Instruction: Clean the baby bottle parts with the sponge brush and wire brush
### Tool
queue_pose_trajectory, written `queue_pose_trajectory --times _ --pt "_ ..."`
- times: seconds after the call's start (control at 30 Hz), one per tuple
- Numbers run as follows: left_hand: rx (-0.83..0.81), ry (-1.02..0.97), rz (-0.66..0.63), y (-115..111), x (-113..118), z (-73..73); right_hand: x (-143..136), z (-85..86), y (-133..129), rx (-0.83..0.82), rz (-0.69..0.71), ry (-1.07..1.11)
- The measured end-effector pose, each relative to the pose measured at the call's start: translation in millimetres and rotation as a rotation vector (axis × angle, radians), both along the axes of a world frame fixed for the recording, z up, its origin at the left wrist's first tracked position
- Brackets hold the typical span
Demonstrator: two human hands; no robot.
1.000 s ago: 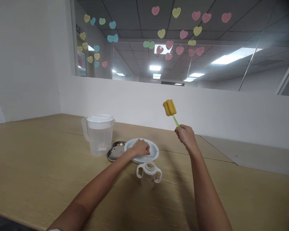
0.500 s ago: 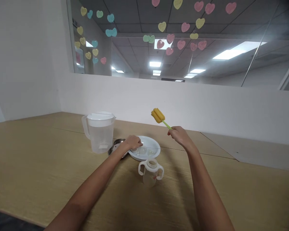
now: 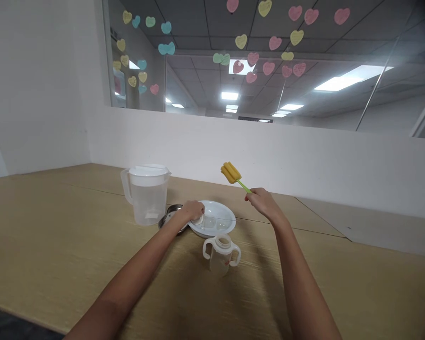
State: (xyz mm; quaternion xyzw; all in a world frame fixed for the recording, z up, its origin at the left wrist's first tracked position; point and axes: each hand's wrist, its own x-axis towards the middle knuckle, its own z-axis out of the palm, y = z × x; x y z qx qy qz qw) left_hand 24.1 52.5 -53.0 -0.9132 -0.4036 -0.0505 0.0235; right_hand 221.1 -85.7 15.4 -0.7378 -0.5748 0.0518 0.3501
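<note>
My right hand (image 3: 264, 203) grips the green handle of a sponge bottle brush (image 3: 231, 173), its yellow sponge head raised to the left above the table. Over the left rim of a white plate (image 3: 216, 206) is my left hand (image 3: 193, 210), fingers curled downward; their tips and anything between them are hidden. Just below this hand a small white ring-shaped part (image 3: 198, 220) lies on the plate, beside clear pieces (image 3: 209, 222). In front of the plate a baby bottle (image 3: 220, 257) stands upright, without a lid, with two white side handles.
A clear pitcher (image 3: 148, 196) with a white lid stands left of the plate. A metal dish (image 3: 162, 222) sits between them, partly behind my left forearm. Behind the table (image 3: 74, 245) rises a white wall with a window bearing heart-shaped notes (image 3: 241, 41).
My left hand has drawn back slightly to the left, and its fingers look more curled. The brush in my right hand has shifted a little left and down. The bottle stays in place.
</note>
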Motion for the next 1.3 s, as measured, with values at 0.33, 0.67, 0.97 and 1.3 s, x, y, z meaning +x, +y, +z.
queue_pose_trajectory --times 0.33,0.67,0.97,1.3 --pt "0.072 -0.104 -0.007 -1.7 2.4 2.7 -2.6 1.1 -1.7 -0.003 0.001 -0.031" --pt "-0.012 -0.422 -0.195 -7.2 -3.3 25.3 -4.9 2.6 -3.1 -0.009 0.001 -0.060" --pt "-0.239 -1.022 -0.284 -26.7 -4.6 53.7 -27.2 6.0 -9.1 -0.095 0.110 -0.164" --pt "-0.406 -1.233 -0.213 -37.4 -15.7 67.9 -43.6 14.1 -25.2 -0.039 0.094 -0.284"
